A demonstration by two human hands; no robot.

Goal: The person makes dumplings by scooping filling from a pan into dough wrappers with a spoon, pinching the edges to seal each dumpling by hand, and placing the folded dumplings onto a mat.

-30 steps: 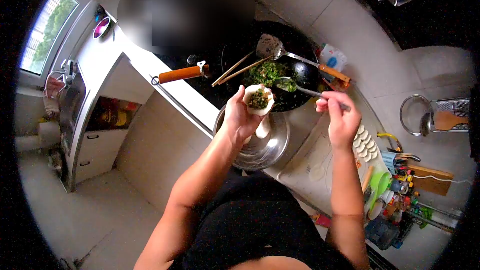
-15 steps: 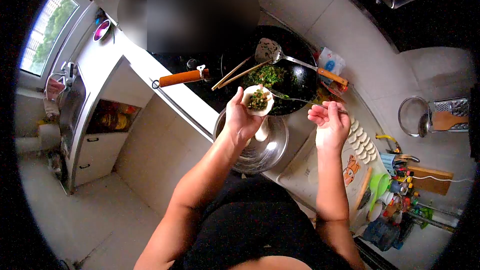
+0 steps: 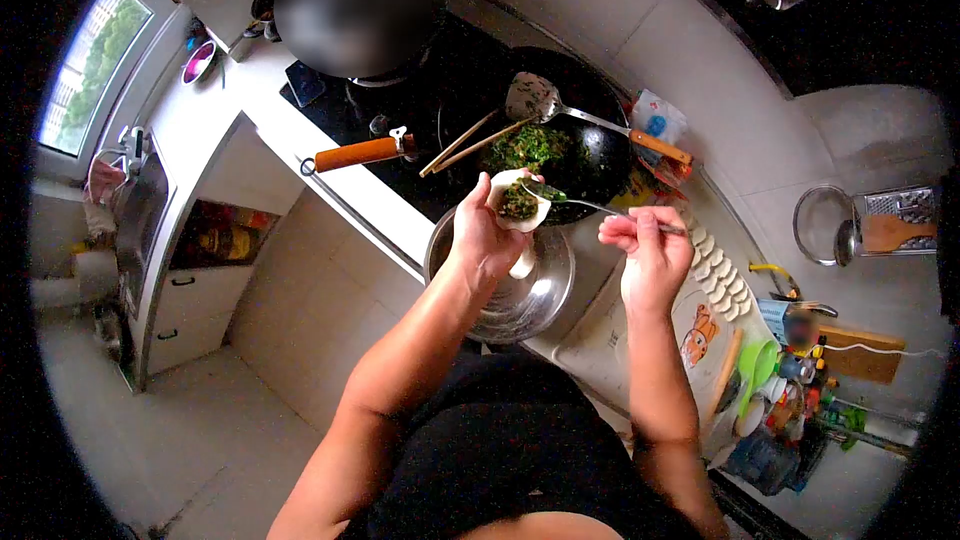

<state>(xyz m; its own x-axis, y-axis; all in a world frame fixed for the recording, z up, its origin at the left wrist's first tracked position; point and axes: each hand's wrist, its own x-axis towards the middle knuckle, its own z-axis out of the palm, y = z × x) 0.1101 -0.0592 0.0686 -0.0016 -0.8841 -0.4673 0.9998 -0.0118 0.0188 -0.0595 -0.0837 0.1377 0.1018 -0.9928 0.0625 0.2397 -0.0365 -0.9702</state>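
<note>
In my left hand [image 3: 482, 235] lies a round dumpling wrapper [image 3: 535, 223], cupped by the fingers, with chopped green filling [image 3: 517, 202] in its middle. My right hand [image 3: 652, 252] pinches the handle of a metal spoon [image 3: 600, 207]. The spoon's bowl, with green filling on it, is at the wrapper's right edge. Just beyond both hands, a black wok [image 3: 597, 155] holds more chopped green filling [image 3: 535, 147]. Below my left hand stands a steel bowl [image 3: 550, 300] with a pale lump of dough [image 3: 522, 262] inside, partly hidden by my wrist.
Across the wok rest a spatula [image 3: 600, 120] and wooden chopsticks [image 3: 465, 146]. Rows of shaped dumplings [image 3: 722, 280] lie on the mat [image 3: 640, 340] at right, with a rolling pin [image 3: 726, 372] near them. An orange-brown pan handle [image 3: 355, 154] sticks out over the counter edge.
The spoon has moved left from over the wok's edge to the wrapper, carried by my right hand. My left hand stays in nearly the same place, still cupping the wrapper.
</note>
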